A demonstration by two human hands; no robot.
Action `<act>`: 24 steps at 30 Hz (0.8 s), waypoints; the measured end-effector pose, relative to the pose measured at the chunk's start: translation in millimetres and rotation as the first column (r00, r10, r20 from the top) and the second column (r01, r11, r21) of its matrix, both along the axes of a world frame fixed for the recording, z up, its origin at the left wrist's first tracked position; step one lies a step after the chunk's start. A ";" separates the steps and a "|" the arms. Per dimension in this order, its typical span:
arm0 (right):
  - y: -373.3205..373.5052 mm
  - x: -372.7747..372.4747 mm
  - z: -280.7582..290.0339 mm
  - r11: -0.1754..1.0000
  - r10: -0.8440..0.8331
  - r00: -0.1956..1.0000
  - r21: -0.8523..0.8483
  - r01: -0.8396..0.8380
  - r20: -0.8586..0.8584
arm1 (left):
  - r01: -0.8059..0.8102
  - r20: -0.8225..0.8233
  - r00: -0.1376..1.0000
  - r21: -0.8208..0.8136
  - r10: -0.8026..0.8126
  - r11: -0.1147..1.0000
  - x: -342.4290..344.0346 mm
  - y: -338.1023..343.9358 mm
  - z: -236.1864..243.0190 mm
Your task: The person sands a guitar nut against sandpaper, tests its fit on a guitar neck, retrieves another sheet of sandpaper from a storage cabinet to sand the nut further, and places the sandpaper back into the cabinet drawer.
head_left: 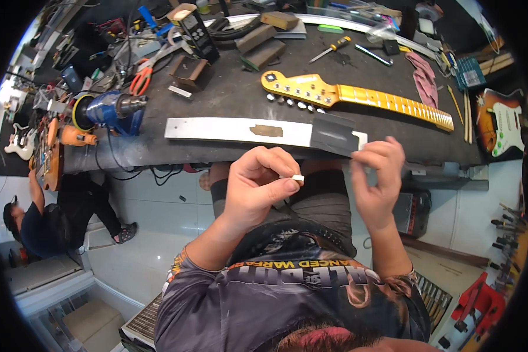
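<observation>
My left hand (257,183) pinches a small white bar-shaped piece, like a guitar nut (298,178), between thumb and fingertips, above my lap. To its right, my right hand (378,170) is raised with fingers bent; motion smears the fingertips, and I cannot tell whether they hold anything. Just beyond the hands, a long flat white bar (217,129) lies along the bench's near edge. A dark grey sheet, like sandpaper (333,134), lies over its right part. Farther back rests a yellow maple guitar neck (369,96), its headstock and tuners to the left.
A blue power tool (118,110) and orange-handled scissors (141,77) lie on the bench at left. A yellow-handled screwdriver (330,49) and a pink cloth (423,79) are farther back. A sunburst guitar body (501,122) stands at right. Another person (58,229) sits low at left.
</observation>
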State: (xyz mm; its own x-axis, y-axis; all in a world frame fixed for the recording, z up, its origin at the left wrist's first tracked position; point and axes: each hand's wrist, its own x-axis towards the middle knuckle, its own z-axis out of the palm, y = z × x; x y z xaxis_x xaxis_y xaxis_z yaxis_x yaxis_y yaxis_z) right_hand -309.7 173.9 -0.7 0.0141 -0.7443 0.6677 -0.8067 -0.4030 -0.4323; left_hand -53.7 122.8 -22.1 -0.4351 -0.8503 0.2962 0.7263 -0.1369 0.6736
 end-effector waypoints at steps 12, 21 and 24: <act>23.3 49.8 -4.3 0.823 0.148 0.717 0.317 -0.471 0.681 | -0.129 0.440 0.843 -0.391 0.308 0.911 3.4 8.2 1.2; 28.7 54.2 -10.7 0.813 0.116 0.695 0.333 -0.477 0.710 | -0.120 0.483 0.786 -0.494 0.387 0.861 9.8 8.9 1.0; 30.1 54.8 -10.9 0.827 0.119 0.701 0.321 -0.462 0.703 | -0.120 0.477 0.785 -0.507 0.394 0.854 10.1 9.4 0.9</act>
